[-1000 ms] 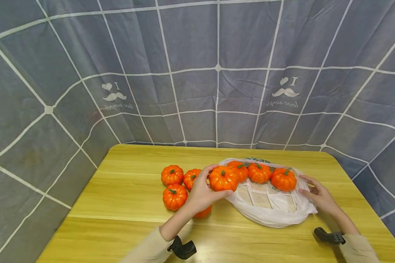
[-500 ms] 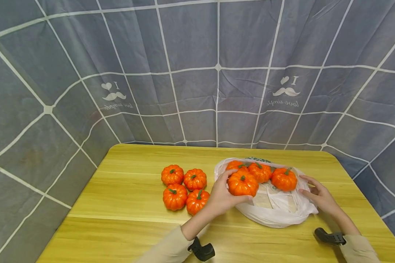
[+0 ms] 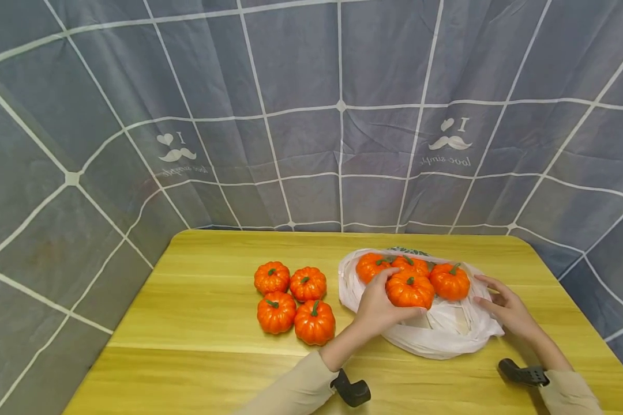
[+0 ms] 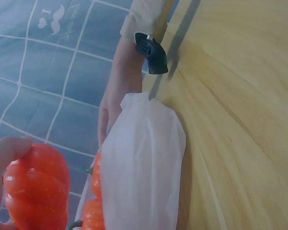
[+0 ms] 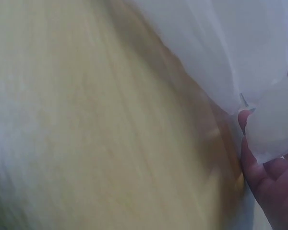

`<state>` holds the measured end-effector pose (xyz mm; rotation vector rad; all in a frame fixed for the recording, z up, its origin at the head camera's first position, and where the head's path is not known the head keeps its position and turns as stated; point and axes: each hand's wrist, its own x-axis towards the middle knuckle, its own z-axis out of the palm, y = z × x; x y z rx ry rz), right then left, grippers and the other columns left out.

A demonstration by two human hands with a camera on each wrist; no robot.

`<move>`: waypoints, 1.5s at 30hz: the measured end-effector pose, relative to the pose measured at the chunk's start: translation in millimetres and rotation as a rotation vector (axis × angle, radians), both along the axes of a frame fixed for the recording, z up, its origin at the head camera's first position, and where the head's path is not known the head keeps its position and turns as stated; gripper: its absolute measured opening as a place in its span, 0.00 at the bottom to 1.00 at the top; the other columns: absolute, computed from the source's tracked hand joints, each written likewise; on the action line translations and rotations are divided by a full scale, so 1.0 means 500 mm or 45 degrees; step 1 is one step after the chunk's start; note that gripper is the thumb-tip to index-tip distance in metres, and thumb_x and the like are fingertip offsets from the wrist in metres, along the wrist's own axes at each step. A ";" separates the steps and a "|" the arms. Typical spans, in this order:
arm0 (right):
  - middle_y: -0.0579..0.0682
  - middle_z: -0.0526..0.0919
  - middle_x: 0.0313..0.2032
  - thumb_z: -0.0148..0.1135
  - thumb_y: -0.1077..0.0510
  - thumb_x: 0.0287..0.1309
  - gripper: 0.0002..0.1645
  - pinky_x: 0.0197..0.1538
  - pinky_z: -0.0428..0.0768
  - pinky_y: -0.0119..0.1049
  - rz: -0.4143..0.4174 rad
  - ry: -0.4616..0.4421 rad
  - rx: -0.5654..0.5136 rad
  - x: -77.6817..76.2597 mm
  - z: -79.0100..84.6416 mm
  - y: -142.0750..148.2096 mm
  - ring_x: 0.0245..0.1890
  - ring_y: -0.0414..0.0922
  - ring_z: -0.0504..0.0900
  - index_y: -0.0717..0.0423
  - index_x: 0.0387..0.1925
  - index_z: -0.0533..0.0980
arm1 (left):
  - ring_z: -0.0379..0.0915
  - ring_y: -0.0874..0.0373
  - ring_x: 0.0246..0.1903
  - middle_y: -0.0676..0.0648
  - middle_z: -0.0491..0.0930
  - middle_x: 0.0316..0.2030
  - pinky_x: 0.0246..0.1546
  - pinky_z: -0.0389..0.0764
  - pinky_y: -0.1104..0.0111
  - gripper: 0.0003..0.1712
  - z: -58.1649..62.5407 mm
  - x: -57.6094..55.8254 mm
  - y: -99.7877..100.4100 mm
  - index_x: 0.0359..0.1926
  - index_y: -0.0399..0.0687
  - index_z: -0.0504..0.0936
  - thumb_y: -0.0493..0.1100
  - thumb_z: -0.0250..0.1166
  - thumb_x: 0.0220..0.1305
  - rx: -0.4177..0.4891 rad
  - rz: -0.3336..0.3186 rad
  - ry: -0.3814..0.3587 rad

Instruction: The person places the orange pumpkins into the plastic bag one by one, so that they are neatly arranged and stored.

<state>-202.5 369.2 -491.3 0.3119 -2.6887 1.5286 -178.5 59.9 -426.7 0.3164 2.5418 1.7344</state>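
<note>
My left hand (image 3: 381, 308) grips a small orange pumpkin (image 3: 410, 291) with a green stem, thumb on the near side and fingers on the far side. It is over a white plastic bag (image 3: 431, 342) spread with its mouth up. Three similar pumpkins (image 3: 450, 282) sit along the bag's back and right; the held one partly covers the middle one. At the bag's right rim, my right hand (image 3: 513, 314) holds the plastic. The right wrist view shows a flap of the bag (image 5: 273, 120) over the fingers (image 5: 276, 167). The left wrist view shows the held pumpkin (image 4: 38, 189) up close.
Several more orange pumpkins (image 3: 314, 324) stand grouped on the wooden table (image 3: 197, 323), left of the bag. A grey curtain (image 3: 301, 144) with white lines hangs behind and beside the table. Black wrist mounts (image 3: 353, 392) sit on both forearms.
My left hand has carried its pumpkin rightward from the bag's left edge to over its middle, uncovering pumpkins on the table. My right hand has stayed at the bag's right rim.
</note>
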 end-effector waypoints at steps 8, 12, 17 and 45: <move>0.17 0.64 0.47 0.57 0.65 0.64 0.32 0.27 0.79 0.29 0.002 0.033 0.020 -0.003 0.004 0.007 0.31 0.29 0.77 0.55 0.68 0.62 | 0.70 0.62 0.55 0.56 0.75 0.56 0.56 0.73 0.65 0.45 -0.014 -0.007 0.049 0.60 0.58 0.71 0.53 0.81 0.38 -0.061 0.005 -0.018; 0.17 0.65 0.47 0.58 0.65 0.63 0.31 0.27 0.79 0.29 0.000 0.039 0.013 -0.001 0.003 0.005 0.30 0.29 0.77 0.56 0.67 0.63 | 0.68 0.63 0.54 0.56 0.75 0.54 0.54 0.73 0.66 0.45 -0.023 -0.005 0.069 0.59 0.60 0.72 0.53 0.81 0.36 -0.092 0.021 -0.022; 0.17 0.65 0.47 0.57 0.64 0.64 0.31 0.28 0.80 0.30 0.006 0.007 -0.001 0.003 -0.001 0.002 0.31 0.28 0.77 0.56 0.67 0.63 | 0.67 0.63 0.53 0.57 0.75 0.53 0.53 0.73 0.68 0.45 -0.041 -0.001 0.083 0.59 0.59 0.73 0.53 0.82 0.35 -0.086 0.038 -0.028; 0.21 0.69 0.45 0.55 0.64 0.65 0.30 0.25 0.81 0.33 0.064 -0.012 -0.048 0.003 -0.003 0.001 0.29 0.33 0.79 0.56 0.67 0.62 | 0.68 0.66 0.49 0.55 0.72 0.50 0.51 0.70 0.75 0.44 -0.069 0.004 0.143 0.56 0.53 0.74 0.52 0.82 0.33 -0.254 -0.021 0.035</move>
